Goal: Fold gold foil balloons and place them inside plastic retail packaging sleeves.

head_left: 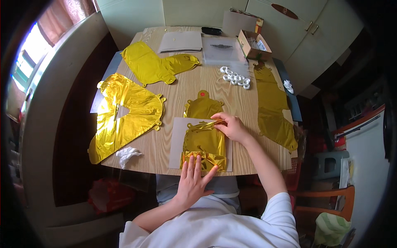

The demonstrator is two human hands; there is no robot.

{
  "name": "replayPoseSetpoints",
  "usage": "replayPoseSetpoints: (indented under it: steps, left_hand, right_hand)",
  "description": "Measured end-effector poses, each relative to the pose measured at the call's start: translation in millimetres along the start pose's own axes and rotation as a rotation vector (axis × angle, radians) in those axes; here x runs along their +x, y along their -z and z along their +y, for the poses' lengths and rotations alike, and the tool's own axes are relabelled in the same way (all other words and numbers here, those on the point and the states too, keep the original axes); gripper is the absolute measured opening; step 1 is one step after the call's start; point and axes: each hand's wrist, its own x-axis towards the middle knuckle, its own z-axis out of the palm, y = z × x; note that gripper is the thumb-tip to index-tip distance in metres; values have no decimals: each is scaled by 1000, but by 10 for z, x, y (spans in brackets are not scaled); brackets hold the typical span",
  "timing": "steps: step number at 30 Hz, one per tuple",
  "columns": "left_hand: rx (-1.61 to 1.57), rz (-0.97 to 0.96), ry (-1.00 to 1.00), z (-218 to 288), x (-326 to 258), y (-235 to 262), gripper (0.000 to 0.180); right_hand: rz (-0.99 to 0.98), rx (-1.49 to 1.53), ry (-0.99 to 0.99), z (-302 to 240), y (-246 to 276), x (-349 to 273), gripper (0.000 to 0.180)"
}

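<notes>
A flat gold foil balloon (202, 140) lies on a pale grey card (176, 144) at the table's near edge. Its near end is folded into a crinkled band. My left hand (191, 182) rests on that band with its fingers spread. My right hand (233, 127) pinches the gathered far edge of the foil between thumb and fingers. Just beyond the card lies more gold foil (202, 109) with small round tabs and a red dot on its top tab; whether it runs under the card is hidden.
Large flat foil balloons lie at left (142, 99), far left (144, 62) and right (273, 99). White ribbon rolls (235, 77) sit beyond centre, near a clear plastic bag (223, 50), a cardboard box (255, 46) and stacked sheets (180, 41). Crumpled tissue (128, 156) lies near left.
</notes>
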Motion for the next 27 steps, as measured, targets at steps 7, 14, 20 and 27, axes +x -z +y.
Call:
replayPoseSetpoints:
  steps: [7,14,20,27]
  left_hand:
    - [29,-11,1,14,10,15,103]
    - [44,-25,27,23,-10,-10,103]
    - [31,-21,39,36,9,39,105]
    - [-9,6,45,-25,7,9,109]
  right_hand:
    - [406,-414,363,16,-53,-150,51]
    - [126,-581,283,-343,-229,-1161,98]
    - [189,-572,159,-262,-424,-1369,107]
    - [193,-610,123,-284,-442,-1357,100]
